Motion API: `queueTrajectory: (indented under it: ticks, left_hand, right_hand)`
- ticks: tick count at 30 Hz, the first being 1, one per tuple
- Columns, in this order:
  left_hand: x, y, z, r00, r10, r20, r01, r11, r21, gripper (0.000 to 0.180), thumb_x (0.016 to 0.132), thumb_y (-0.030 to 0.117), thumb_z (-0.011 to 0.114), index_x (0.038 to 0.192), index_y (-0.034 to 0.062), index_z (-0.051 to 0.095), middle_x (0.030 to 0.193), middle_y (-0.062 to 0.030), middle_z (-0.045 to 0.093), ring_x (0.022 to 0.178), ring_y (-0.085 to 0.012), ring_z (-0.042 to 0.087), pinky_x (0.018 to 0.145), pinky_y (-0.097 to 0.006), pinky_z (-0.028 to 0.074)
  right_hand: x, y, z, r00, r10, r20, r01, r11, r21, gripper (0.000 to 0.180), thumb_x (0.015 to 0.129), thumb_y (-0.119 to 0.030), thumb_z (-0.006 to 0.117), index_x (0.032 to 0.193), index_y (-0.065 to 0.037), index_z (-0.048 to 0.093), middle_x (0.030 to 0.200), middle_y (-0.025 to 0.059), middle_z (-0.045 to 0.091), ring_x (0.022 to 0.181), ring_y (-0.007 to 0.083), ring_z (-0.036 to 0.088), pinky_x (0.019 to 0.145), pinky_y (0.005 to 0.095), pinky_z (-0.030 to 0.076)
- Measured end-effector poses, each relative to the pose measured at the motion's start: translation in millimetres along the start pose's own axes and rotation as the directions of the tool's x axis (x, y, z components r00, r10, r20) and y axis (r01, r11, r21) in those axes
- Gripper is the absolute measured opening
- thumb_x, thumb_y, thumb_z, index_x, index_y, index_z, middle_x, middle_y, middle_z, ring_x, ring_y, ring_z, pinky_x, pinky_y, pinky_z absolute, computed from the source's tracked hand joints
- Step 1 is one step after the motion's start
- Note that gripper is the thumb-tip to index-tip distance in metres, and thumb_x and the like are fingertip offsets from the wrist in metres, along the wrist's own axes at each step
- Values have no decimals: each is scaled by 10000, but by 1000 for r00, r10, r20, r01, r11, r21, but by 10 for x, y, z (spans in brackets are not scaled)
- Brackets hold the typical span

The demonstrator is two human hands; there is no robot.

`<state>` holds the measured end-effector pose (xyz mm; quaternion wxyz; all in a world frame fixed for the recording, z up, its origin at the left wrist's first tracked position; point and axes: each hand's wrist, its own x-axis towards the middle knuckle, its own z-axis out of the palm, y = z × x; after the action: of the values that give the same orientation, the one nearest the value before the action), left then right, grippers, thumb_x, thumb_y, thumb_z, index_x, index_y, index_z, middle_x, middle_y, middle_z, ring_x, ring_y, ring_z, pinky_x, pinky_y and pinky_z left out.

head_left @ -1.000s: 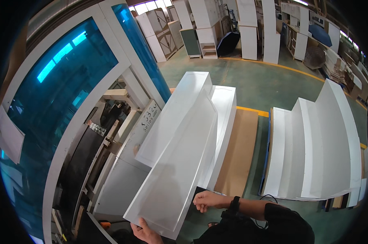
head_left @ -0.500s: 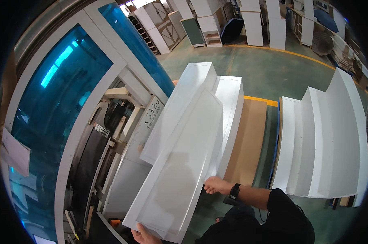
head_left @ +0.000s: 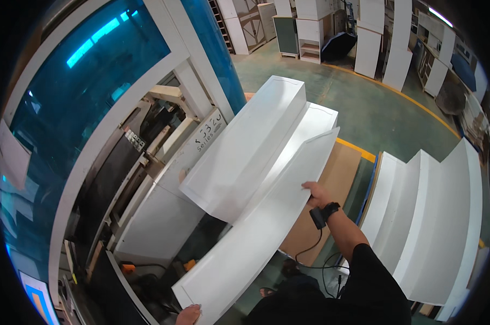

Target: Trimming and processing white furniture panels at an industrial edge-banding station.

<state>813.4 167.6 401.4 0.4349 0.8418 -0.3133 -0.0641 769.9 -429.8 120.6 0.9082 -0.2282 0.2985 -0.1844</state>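
A long white panel (head_left: 250, 244) slants across the middle, one end near me and the other over the brown board. My left hand (head_left: 189, 315) grips its near end at the bottom of the picture, the fingers curled over the edge. Farther up, my right hand (head_left: 317, 193) is closed on the panel's right edge, with a black watch-like band and a small dark device on a cable at the wrist. Left of the held panel stands a tall stack of white panels (head_left: 250, 135). A lower white stack (head_left: 320, 115) rises beside it, partly hidden by the held panel.
A machine with blue-tinted windows (head_left: 104, 70) and white frame stands at my left. Under the held panel lies a brown board (head_left: 337, 189). Stepped stacks of white panels (head_left: 440, 216) stand on the right. Cabinets (head_left: 310, 38) line the back beyond a yellow floor line (head_left: 407, 91).
The held panel has come off the tall stack, swinging right across the lower stack and brown board. My right hand has moved farther up and right with it. The view has shifted too.
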Motion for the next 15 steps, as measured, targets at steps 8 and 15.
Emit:
queueTrajectory:
  ticks: [8, 15]
  left_hand:
    - [-534, -556, -346, 994, 26, -106, 33, 857, 514, 389, 989, 143, 622, 1346, -11, 606, 1397, -226, 607, 1294, -386, 585, 1080, -474, 467]
    - [-1036, -479, -204, 372, -849, -374, 507, 524, -685, 421, 1000, 25, 464, 1398, -64, 570, 1396, -162, 629, 1250, -260, 622, 1035, -364, 500]
  right_hand:
    - [-979, 425, 372, 1000, -11, 8, 11, 1000, 2, 453, 945, -73, 666, 1353, 78, 539, 1292, 178, 664, 1187, 312, 657, 1109, 435, 503]
    - [-1165, 568, 863, 974, 80, 212, -82, 997, -2, 422, 961, -42, 676, 1352, 60, 556, 1314, 160, 650, 1188, 287, 654, 1071, 426, 530]
